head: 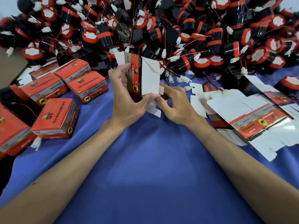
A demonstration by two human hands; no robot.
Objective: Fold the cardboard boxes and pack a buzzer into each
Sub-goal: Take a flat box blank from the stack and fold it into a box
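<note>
Several closed boxes [55,117] look done; left hand [127,97] and right hand [176,105] pinch a half-folded box [145,75]; buzzers [161,21], flat blanks [242,113] remain.

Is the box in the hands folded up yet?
Only half folded. The box, held by the left hand and right hand, shows its white inside, and flaps stick out top and bottom.

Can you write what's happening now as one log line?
left hand: holds half-folded box | right hand: pinches lower flap | buzzers: piled behind
</note>
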